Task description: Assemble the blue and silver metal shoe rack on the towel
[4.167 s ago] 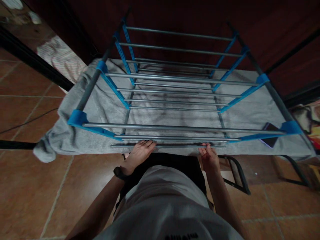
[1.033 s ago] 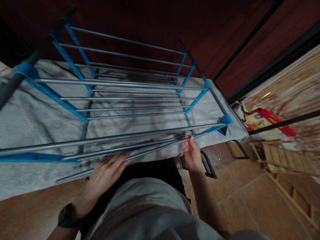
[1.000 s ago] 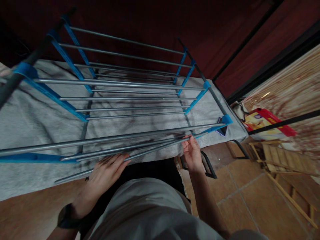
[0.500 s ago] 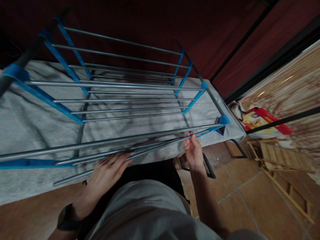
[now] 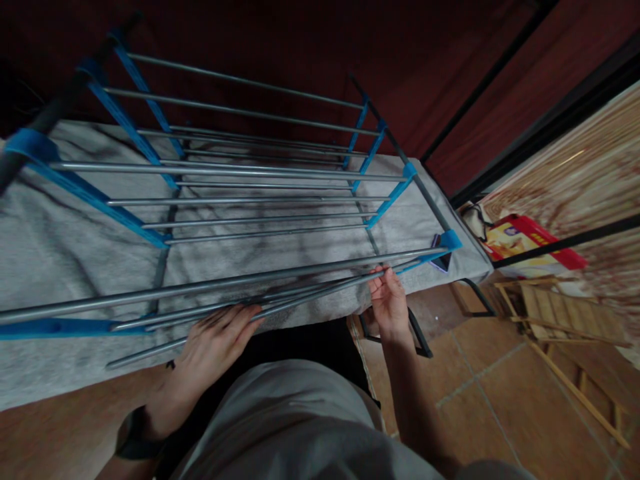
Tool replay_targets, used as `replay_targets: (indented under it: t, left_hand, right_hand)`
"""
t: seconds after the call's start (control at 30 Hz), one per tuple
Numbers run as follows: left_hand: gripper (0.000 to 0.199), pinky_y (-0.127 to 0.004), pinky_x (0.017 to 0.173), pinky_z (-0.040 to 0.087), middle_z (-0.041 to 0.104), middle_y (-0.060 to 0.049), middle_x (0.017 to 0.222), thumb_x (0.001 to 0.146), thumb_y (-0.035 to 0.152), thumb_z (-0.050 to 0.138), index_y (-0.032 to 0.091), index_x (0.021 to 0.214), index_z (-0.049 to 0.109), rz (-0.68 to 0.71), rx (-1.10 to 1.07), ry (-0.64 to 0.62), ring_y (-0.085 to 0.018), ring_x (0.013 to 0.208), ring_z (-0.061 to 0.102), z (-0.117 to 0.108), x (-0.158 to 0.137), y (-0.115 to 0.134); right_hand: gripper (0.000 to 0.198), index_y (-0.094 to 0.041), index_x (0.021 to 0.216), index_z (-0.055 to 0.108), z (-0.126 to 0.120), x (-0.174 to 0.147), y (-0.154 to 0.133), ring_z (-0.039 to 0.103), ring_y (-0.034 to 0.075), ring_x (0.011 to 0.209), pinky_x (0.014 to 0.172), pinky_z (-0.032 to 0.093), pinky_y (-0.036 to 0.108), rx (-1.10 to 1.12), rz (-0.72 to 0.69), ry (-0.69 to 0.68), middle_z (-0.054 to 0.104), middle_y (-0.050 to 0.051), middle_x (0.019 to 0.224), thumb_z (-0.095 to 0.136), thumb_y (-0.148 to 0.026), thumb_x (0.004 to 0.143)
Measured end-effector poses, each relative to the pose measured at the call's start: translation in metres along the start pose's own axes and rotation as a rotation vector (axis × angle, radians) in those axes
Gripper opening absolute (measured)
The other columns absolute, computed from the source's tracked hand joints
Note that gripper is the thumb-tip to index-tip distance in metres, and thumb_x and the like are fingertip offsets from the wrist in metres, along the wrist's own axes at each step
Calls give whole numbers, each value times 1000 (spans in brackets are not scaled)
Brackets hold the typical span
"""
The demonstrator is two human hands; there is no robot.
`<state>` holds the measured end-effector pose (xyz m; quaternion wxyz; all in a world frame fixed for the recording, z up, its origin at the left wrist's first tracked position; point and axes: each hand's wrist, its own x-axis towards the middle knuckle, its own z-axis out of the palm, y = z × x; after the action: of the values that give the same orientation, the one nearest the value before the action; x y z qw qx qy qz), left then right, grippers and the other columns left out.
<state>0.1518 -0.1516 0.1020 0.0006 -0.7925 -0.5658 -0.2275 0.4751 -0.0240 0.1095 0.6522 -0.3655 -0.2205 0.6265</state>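
A rack [image 5: 280,171] of grey metal rods and blue plastic brackets stands on a grey cloth. Its nearest tier has a long front rod [image 5: 225,279] running from the left edge to a blue bracket [image 5: 451,240] at the right. Below it, several thinner rods converge toward the right. My left hand [image 5: 220,340] is closed over a grey metal rod [image 5: 150,351], whose left end juts out free past the cloth's edge. My right hand [image 5: 389,300], palm up, pinches the thin rods close to the right bracket. Its fingers partly hide how the rod ends sit there.
The grey cloth [image 5: 65,260] covers a long surface against a dark red backdrop. A small dark triangular piece [image 5: 441,259] lies by the right bracket. Farther right are a red and yellow box [image 5: 530,241], a folded wooden piece of furniture [image 5: 570,313] and black frame bars.
My right hand has shifted very slightly to the right along the rods. My left hand and the rack look the same.
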Motion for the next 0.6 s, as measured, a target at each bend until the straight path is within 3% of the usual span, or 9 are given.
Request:
replay_targets:
  t: [0.6]
  left_hand:
    - [23, -34, 81, 51, 74, -5, 101, 95, 32, 54, 20, 113, 62, 33, 24, 46, -22, 89, 70, -4, 7, 0]
  right_hand:
    - [11, -22, 83, 67, -1, 1, -1, 66, 12, 86, 89, 53, 28, -17, -12, 11, 70, -1, 90, 75, -28, 79]
